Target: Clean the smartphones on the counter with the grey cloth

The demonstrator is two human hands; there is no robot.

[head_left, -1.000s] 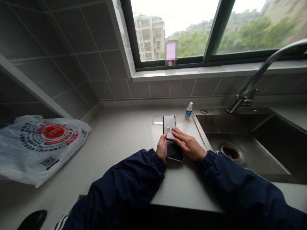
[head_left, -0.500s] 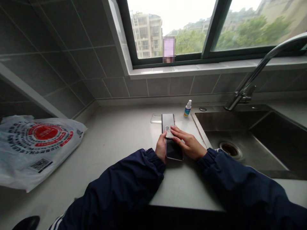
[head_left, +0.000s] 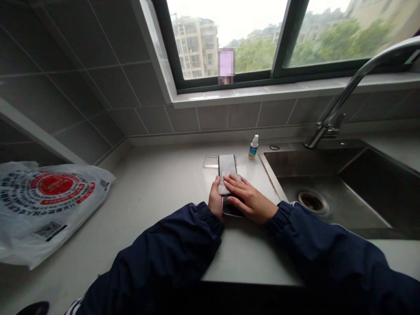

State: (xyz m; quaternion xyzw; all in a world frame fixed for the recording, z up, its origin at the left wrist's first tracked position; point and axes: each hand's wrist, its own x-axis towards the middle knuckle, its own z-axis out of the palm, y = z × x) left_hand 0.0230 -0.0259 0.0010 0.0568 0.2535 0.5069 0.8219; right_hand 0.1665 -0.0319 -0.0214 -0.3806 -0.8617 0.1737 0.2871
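Observation:
My left hand [head_left: 215, 199] is closed around the left edge of a smartphone [head_left: 232, 207] with a dark screen and silver frame. Across the phone lies my right hand [head_left: 251, 197], its fingers pressing a small pale cloth [head_left: 224, 187] against the screen. Just beyond, a flat phone-like panel [head_left: 227, 163] with a dark border and a bright reflection rests on the counter; the hands and cloth hide where it meets the held phone. A clear phone case [head_left: 210, 161] lies partly behind that panel. Behind and to the right stands a small white spray bottle [head_left: 253, 147] with a blue and yellow label.
A metal sink [head_left: 288, 170] with a curved faucet [head_left: 341, 103] is at the right. On the left, a white plastic bag [head_left: 75, 205] with red and black print sits on the pale counter [head_left: 154, 179]. A tiled wall [head_left: 213, 119] and window [head_left: 249, 26] stand behind.
My right hand has slid left and slightly toward me over the phone, taking the cloth with it and covering more of the screen. My left hand keeps its hold. The whole view has shifted slightly.

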